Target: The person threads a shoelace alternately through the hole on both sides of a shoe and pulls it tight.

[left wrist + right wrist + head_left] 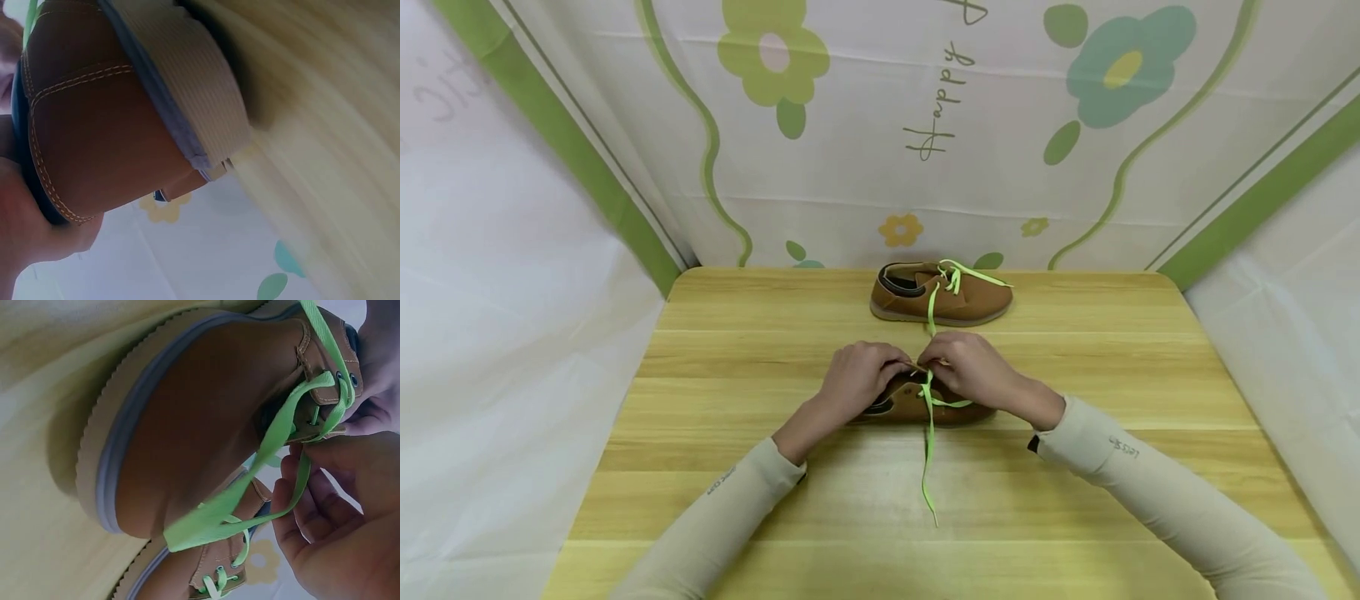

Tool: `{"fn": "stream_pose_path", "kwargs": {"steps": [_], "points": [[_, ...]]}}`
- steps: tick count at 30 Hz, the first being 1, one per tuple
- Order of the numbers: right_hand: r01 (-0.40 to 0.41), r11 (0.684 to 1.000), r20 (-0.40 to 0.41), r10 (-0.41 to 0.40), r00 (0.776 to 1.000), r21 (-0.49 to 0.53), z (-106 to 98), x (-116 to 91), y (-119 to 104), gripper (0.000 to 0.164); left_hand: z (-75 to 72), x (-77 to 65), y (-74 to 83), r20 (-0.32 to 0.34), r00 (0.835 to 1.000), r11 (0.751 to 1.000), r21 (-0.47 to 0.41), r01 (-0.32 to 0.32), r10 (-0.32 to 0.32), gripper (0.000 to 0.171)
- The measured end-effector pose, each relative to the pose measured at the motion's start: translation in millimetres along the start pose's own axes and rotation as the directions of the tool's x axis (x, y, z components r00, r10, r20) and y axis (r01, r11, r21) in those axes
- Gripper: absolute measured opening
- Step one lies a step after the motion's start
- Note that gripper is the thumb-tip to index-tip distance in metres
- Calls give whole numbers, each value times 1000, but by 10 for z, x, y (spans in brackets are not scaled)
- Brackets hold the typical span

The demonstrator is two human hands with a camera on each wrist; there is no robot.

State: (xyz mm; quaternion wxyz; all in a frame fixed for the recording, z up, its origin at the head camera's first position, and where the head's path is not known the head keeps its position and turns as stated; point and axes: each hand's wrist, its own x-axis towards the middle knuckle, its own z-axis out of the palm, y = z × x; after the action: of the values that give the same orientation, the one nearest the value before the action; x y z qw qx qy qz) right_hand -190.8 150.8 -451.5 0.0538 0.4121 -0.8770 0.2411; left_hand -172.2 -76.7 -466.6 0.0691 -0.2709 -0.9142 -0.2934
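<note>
A brown shoe [906,408] with a bright green shoelace [930,450] lies on the table under both hands, toe to the right. My left hand [859,379] reaches over its opening and pinches the far eyelet flap. In the right wrist view, my right hand [340,506] pinches the lace [303,478] close to the edge of that flap [312,430]. A lace loop hangs from these fingers past the toe [187,425]. The other lace end trails over the shoe's near side onto the table. In the left wrist view, the shoe's heel [106,144] fills much of the picture.
A second brown shoe [943,304], laced in green with a bow-like tangle on top, stands behind at the table's back edge. The wooden table [715,500] is bounded by a flower-printed cloth [850,167] at the back and white cloth on both sides.
</note>
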Motion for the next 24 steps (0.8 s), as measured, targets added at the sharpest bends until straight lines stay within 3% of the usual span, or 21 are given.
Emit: {"fn": "stream_pose_path", "kwargs": {"steps": [5, 10, 18, 24], "points": [[-16, 998, -11, 17, 1000, 57, 29, -17, 20, 16, -18, 74, -10, 81, 990, 992, -43, 117, -113, 12], [-23, 994, -15, 25, 1000, 103, 30, -12, 23, 12, -55, 141, -22, 147, 973, 976, -97, 194, -178, 12], [50, 997, 33, -52, 998, 55, -20, 68, -17, 15, -95, 214, -73, 209, 964, 962, -179, 204, -166, 12], [51, 999, 45, -50, 998, -10, -3, 104, -68, 14, -98, 249, -122, 245, 958, 956, -213, 201, -147, 13]]}}
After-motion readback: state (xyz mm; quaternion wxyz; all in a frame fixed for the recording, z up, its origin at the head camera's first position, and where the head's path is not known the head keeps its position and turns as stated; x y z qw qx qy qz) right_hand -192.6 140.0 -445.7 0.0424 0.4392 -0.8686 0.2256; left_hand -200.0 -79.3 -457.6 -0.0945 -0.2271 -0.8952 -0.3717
